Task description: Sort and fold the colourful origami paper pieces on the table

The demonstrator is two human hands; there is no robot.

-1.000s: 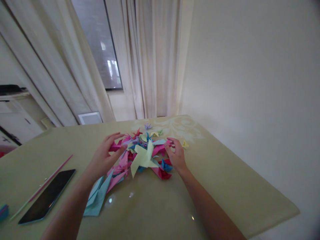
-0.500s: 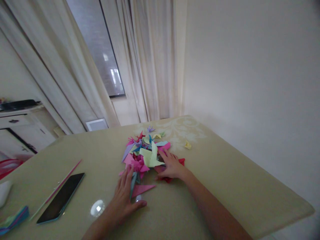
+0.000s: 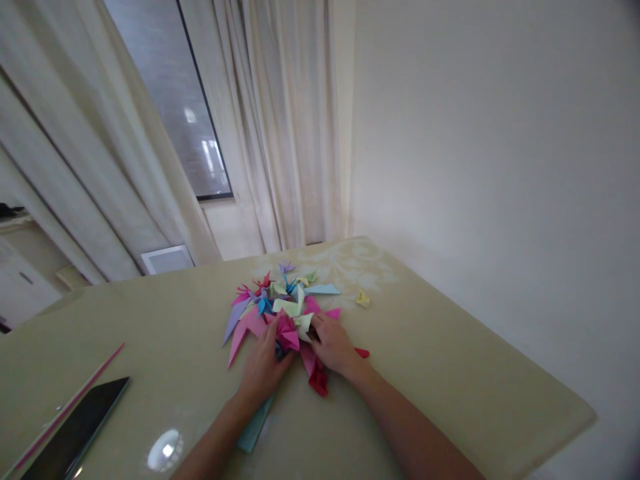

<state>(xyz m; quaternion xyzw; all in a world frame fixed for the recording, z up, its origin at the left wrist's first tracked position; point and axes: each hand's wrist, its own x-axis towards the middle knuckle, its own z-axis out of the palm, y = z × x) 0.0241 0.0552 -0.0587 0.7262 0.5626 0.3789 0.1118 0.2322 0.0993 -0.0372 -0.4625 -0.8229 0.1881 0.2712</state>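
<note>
A heap of colourful origami cranes lies on the table, with both my hands in its near side. My left hand is closed around a bright pink origami crane, and some dark grey-blue paper shows under its fingers. The fingers of my right hand are curled over a pale green origami crane; their tips are partly hidden. Between the hands, a red folded paper points towards me. From beneath my left wrist sticks out a light teal paper strip. A purple origami crane lies at the heap's left.
On the left of the table lie a dark phone and a thin pink stick. A small yellow folded paper sits apart on the right. Curtains and a wall stand behind the table.
Both hands have moved closer together and closed on the paper pieces. The pale green crane and the red piece have shifted. The view has turned slightly right.
</note>
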